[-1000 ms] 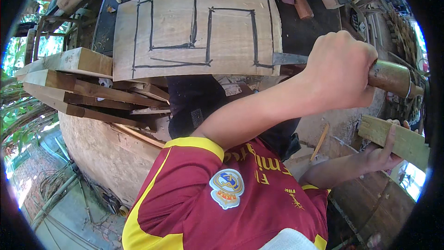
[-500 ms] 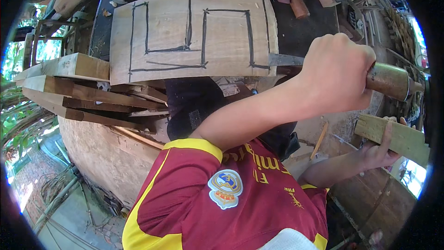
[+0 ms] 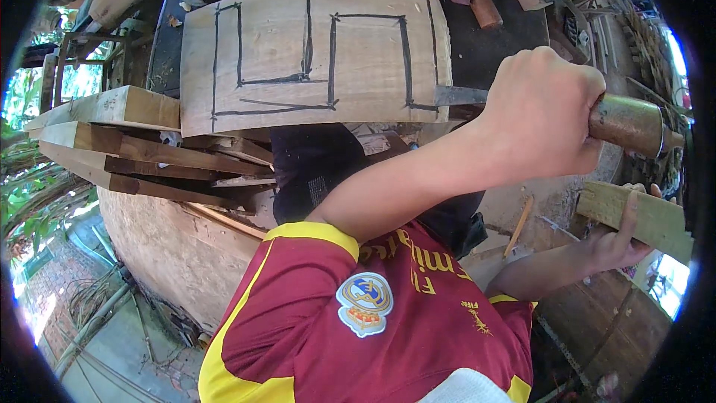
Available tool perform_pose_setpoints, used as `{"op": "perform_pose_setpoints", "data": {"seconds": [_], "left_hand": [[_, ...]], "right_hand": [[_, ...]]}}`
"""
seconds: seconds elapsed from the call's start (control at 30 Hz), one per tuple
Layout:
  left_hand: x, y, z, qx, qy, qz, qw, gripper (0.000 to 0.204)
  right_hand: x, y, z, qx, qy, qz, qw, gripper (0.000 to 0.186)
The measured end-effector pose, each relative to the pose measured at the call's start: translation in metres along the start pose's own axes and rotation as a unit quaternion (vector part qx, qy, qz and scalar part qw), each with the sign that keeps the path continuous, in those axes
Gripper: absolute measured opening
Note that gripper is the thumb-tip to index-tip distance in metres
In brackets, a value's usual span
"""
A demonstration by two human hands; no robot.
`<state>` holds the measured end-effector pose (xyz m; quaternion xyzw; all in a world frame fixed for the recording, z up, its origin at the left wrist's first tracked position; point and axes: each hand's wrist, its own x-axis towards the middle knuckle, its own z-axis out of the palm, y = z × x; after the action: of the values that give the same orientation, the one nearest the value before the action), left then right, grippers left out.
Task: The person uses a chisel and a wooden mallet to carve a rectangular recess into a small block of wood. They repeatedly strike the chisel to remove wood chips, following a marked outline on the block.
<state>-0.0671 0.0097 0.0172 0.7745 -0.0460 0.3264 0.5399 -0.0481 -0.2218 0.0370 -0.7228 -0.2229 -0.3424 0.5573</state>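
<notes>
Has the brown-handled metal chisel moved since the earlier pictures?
No, no clear shift either way: the chisel still overlaps the pale rectangular wooden board near the same black drawn corner.

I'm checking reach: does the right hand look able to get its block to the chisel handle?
Probably yes: the chisel handle juts past the left hand, with nothing visible between it and the wooden block in the right hand.

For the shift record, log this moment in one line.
left grip: closed around chisel | blade tip: at right end of marked wooden board | right grip: holding wooden block
</notes>
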Motion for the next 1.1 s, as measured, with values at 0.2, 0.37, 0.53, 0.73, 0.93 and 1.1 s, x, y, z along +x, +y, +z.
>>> {"op": "perform_pose_setpoints", "data": {"seconds": [0.2,0.37,0.53,0.73,0.93,1.1], "left_hand": [[-0.001,0.000,-0.001,0.009,-0.012,0.003,1.000,0.019],[-0.001,0.001,0.003,0.021,-0.024,-0.005,0.999,0.018],[0.001,-0.001,0.005,0.031,-0.013,-0.003,0.999,0.017],[-0.001,-0.001,0.011,0.052,-0.046,-0.016,0.997,0.017],[0.000,-0.001,0.013,0.071,-0.047,-0.013,0.996,0.018],[-0.001,0.000,0.018,0.081,-0.085,-0.037,0.992,0.017]], "right_hand": [[0.051,0.011,-0.043,-0.071,0.103,-0.060,0.990,0.038],[0.036,0.022,-0.029,-0.109,0.080,-0.070,0.988,0.042],[0.006,0.011,-0.006,-0.305,-0.112,-0.028,0.945,0.056],[0.009,0.027,-0.010,0.033,0.141,0.133,0.980,0.052],[-0.010,0.033,-0.004,-0.299,-0.156,-0.020,0.941,0.058],[-0.005,0.042,-0.002,-0.013,0.083,0.180,0.980,0.056]]}}
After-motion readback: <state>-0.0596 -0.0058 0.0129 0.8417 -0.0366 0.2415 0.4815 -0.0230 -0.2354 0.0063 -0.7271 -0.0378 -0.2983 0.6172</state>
